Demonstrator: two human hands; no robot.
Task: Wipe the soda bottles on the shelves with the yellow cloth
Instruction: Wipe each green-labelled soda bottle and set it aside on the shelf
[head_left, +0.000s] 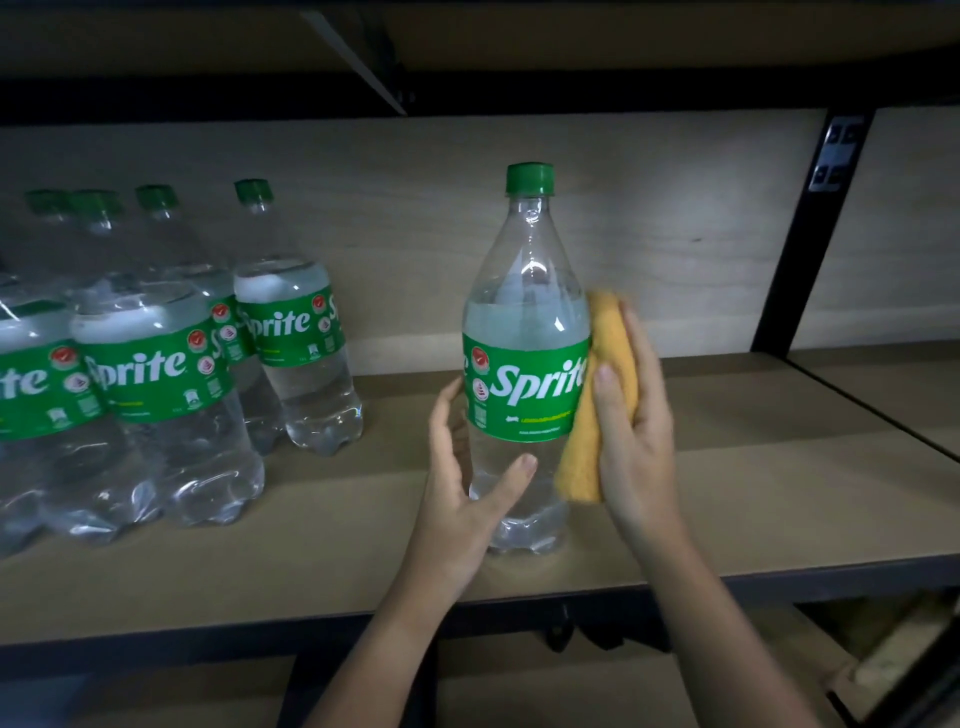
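Lone Sprite bottle stands upright mid-frame, near the shelf's front edge. Left hand cups its lower part, fingers loosely spread. Right hand grips the yellow cloth against its right side. Other bottles cluster far left; bare shelf board to the right.

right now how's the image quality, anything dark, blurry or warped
Head view: dim overall, corners near black; the right hand and yellow cloth are motion-smeared; the lone Sprite bottle is sharp with small glints; the shelf edge bows from the wide lens; the left bottles look softer.
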